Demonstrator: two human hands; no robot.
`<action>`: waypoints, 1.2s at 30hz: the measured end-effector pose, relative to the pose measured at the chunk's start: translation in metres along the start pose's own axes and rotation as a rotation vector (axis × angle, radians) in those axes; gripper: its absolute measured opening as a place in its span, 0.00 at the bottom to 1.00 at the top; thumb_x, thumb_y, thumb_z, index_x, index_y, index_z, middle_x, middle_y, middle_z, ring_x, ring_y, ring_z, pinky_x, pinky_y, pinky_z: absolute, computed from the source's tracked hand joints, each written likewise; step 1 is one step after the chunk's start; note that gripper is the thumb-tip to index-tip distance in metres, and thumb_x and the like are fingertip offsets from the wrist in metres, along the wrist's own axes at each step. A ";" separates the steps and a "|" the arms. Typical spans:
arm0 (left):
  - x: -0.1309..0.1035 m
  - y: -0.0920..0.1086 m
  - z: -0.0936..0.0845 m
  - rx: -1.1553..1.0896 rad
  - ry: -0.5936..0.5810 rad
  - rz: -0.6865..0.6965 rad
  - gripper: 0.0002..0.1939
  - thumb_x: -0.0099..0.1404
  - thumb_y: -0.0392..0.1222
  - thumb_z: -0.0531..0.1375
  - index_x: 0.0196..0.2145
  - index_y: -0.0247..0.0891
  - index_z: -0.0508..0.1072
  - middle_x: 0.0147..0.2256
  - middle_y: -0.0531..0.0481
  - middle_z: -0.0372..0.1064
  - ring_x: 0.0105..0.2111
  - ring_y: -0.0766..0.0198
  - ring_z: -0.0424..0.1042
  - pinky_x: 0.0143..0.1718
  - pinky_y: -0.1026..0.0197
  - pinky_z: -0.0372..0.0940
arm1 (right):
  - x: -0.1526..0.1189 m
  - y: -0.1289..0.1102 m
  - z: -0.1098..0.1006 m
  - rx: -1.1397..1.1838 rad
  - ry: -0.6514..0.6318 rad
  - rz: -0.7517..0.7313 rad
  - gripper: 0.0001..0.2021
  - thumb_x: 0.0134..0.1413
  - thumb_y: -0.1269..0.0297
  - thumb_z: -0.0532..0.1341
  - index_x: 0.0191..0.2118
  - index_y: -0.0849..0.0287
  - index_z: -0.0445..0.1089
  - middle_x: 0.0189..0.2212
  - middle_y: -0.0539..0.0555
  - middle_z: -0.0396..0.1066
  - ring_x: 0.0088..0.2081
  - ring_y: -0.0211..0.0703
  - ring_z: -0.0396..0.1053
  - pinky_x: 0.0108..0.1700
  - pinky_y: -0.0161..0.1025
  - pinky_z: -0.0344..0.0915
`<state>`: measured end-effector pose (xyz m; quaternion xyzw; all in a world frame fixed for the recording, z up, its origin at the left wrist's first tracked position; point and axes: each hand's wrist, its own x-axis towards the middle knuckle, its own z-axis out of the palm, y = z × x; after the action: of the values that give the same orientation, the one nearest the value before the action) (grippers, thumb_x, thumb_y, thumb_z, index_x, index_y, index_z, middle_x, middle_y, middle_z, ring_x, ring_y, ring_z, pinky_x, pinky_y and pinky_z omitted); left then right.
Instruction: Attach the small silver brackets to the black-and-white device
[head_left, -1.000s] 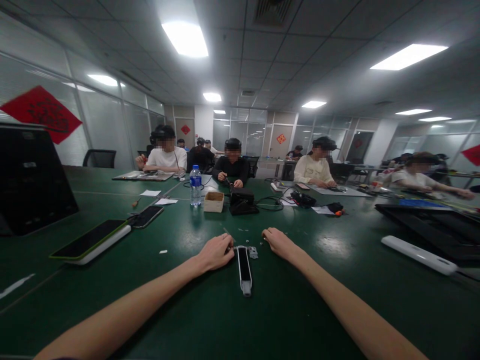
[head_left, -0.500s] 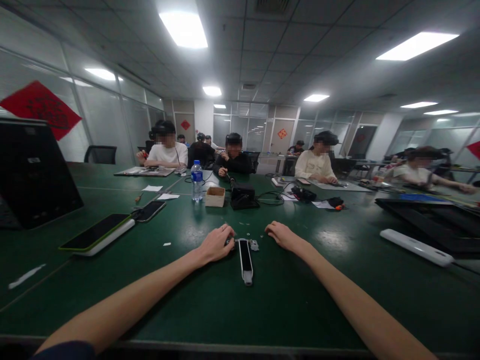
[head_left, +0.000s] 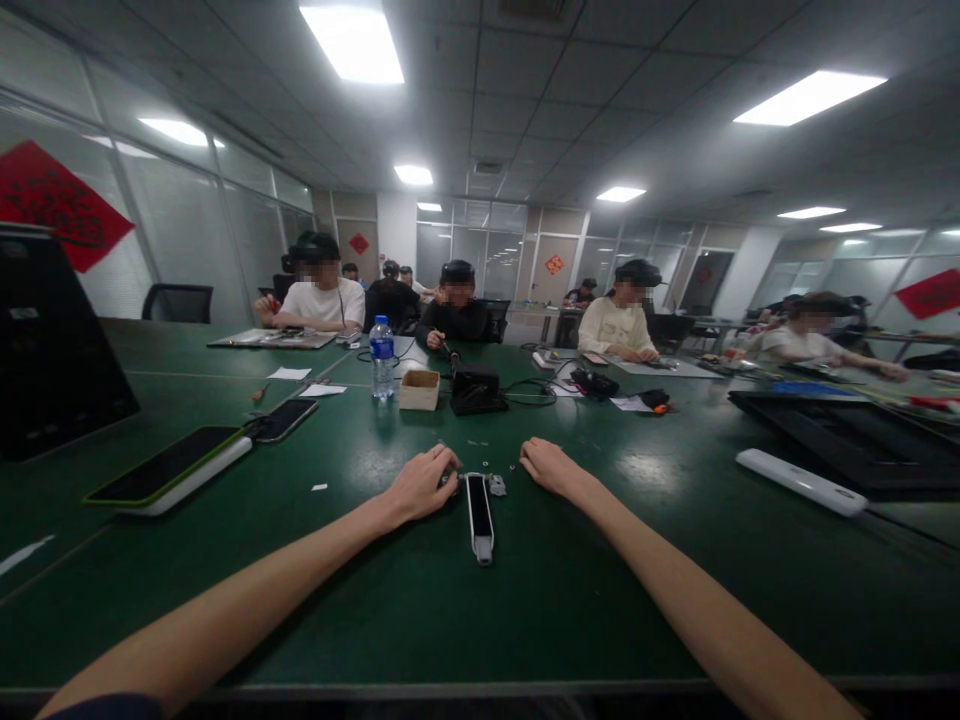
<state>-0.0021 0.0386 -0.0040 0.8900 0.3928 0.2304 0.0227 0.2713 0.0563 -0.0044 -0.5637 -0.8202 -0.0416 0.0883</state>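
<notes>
A long narrow device with a black face and pale edges (head_left: pixel 481 515) lies on the green table (head_left: pixel 360 620), pointing toward me. At its far end, on the right, is a small grey metal piece (head_left: pixel 497 485). My left hand (head_left: pixel 425 482) rests just left of that far end, fingers curled over something small and dark that I cannot make out. My right hand (head_left: pixel 551 466) lies on the table to the right of the device, its fingers bent and close to a tiny ring (head_left: pixel 513 467). Another tiny ring (head_left: pixel 485 463) sits between the hands.
Beyond the hands stand a water bottle (head_left: pixel 382 358), a small box (head_left: pixel 419 390) and a black device (head_left: pixel 477 388) with cables. A green-edged phone (head_left: pixel 169 465) lies left, a white bar (head_left: pixel 801 482) and black frame (head_left: pixel 847 435) right. Several people sit across the table.
The whole view has shifted slightly, so things appear a little further left. My right hand is slightly closer to the device; my left hand stays beside it.
</notes>
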 end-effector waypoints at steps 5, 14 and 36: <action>-0.001 0.001 -0.002 -0.028 0.037 0.021 0.08 0.66 0.41 0.51 0.40 0.37 0.66 0.39 0.48 0.65 0.36 0.62 0.67 0.38 0.60 0.62 | -0.005 -0.015 -0.008 0.133 0.123 -0.038 0.08 0.62 0.71 0.50 0.38 0.63 0.66 0.37 0.61 0.67 0.40 0.47 0.65 0.43 0.41 0.63; -0.003 -0.004 0.007 -0.158 0.129 0.182 0.06 0.68 0.38 0.53 0.42 0.38 0.66 0.37 0.50 0.67 0.36 0.64 0.67 0.40 0.62 0.63 | -0.014 -0.091 -0.012 0.674 0.344 -0.235 0.05 0.60 0.68 0.53 0.36 0.60 0.66 0.32 0.52 0.67 0.34 0.40 0.65 0.39 0.37 0.62; -0.001 -0.006 0.003 -0.237 0.147 0.102 0.06 0.64 0.40 0.57 0.38 0.37 0.71 0.33 0.52 0.69 0.30 0.67 0.67 0.36 0.64 0.64 | -0.013 -0.095 -0.013 0.808 0.319 -0.123 0.05 0.55 0.64 0.59 0.36 0.59 0.69 0.33 0.51 0.71 0.35 0.39 0.68 0.39 0.38 0.65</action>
<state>-0.0059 0.0421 -0.0083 0.8805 0.3179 0.3406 0.0871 0.1883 0.0082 0.0088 -0.4205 -0.7787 0.1910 0.4246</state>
